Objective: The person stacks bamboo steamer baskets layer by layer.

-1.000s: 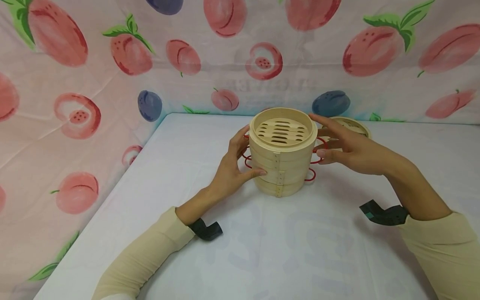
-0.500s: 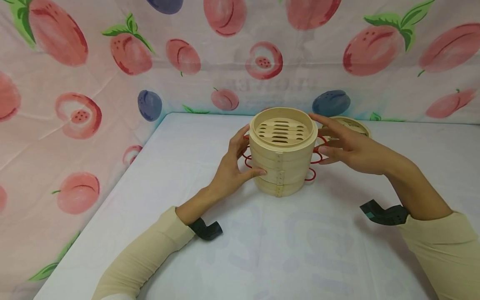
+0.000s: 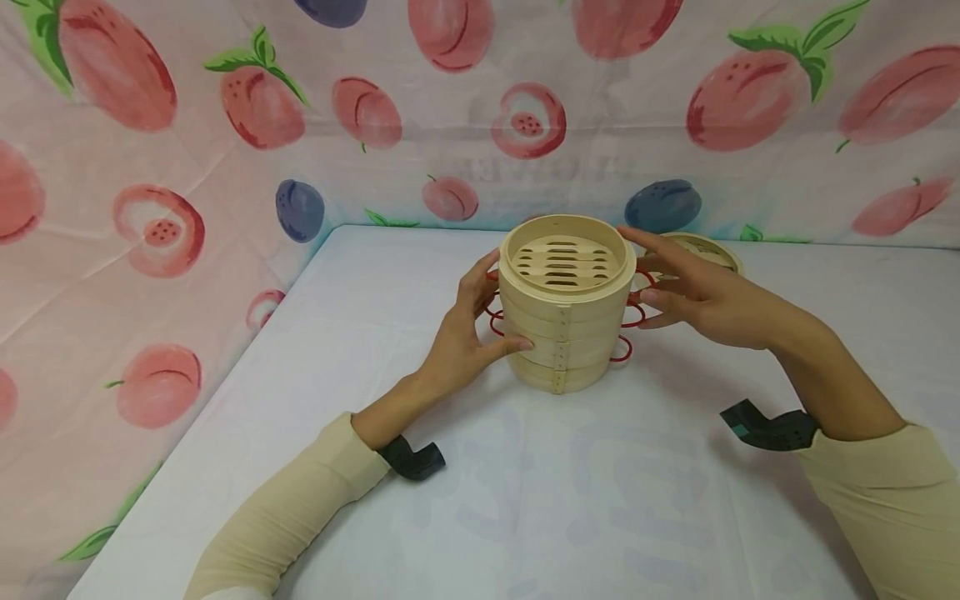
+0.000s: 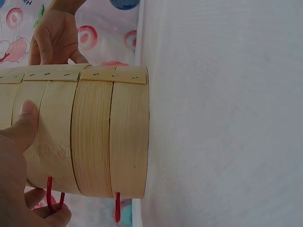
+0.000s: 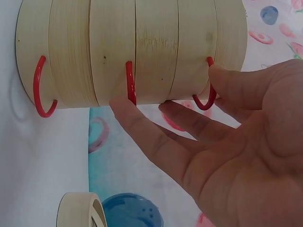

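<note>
the left hand (image 3: 461,342) grips the steamer stack (image 3: 573,342) from its left side, thumb laid flat across the near wall and fingers curled behind, close to the red handles (image 5: 37,87) there. the right hand (image 3: 705,304) is more loosely set at the stack's right side, its fingers spread and mostly straight; the thumb touches the uppermost handle on that side, and one fingertip meets the wall by the middle handle. how firmly the farther fingers press is hard to tell, since the hand covers them.

both forearms, in beige sleeves (image 3: 288,508), reach in from the near side of the stack, the left low and slanting, the right bent at the wrist with its palm turned toward the stack.

the stack stands upright on the white table (image 3: 525,500), its bamboo tiers set one on another. the topmost basket (image 3: 566,296) is uncovered, its slotted floor showing within the rim; the lower insides are hidden. behind the stack, to its right, lies a round bamboo piece (image 3: 708,248), partly covered by the right hand.
</note>
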Demonstrator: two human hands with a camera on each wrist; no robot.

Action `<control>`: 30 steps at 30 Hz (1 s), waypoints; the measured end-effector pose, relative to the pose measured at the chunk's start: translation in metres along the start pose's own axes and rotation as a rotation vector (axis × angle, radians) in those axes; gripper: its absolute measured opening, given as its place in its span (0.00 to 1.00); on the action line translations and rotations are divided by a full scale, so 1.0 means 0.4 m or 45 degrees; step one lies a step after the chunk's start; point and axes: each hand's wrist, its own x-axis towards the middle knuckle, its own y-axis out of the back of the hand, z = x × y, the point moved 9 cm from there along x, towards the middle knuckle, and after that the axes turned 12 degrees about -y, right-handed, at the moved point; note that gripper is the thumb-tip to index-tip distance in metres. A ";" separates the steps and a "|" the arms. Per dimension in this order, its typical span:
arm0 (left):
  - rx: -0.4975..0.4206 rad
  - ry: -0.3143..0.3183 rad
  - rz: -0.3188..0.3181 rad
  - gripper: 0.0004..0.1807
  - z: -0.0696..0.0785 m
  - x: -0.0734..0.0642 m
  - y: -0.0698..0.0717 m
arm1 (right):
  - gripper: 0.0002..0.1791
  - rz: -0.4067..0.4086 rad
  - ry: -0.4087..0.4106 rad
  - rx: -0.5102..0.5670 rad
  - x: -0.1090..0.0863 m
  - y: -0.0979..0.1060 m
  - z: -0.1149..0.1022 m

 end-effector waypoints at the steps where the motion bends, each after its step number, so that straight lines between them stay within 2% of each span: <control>1: 0.000 0.001 -0.001 0.55 0.011 0.004 0.001 | 0.39 -0.003 0.005 0.002 0.000 0.000 -0.001; 3: 0.003 0.010 -0.005 0.54 0.028 0.012 0.004 | 0.39 -0.007 0.010 0.006 0.000 0.000 -0.002; 9: 0.006 0.000 -0.004 0.53 0.030 0.013 0.005 | 0.38 -0.005 0.016 0.004 -0.002 0.000 -0.004; 12: 0.000 -0.024 0.002 0.55 0.003 0.002 0.000 | 0.39 0.001 0.011 0.001 -0.002 -0.001 -0.004; 17: -0.004 -0.013 0.004 0.58 -0.045 -0.016 -0.006 | 0.39 0.003 0.014 -0.002 -0.002 -0.002 -0.002; 26: -0.007 0.008 0.006 0.57 -0.054 -0.019 -0.007 | 0.39 0.013 -0.019 0.004 0.002 -0.001 0.004; 30: -0.010 -0.010 0.011 0.56 -0.041 -0.014 -0.006 | 0.39 0.018 -0.024 -0.002 0.002 -0.001 0.003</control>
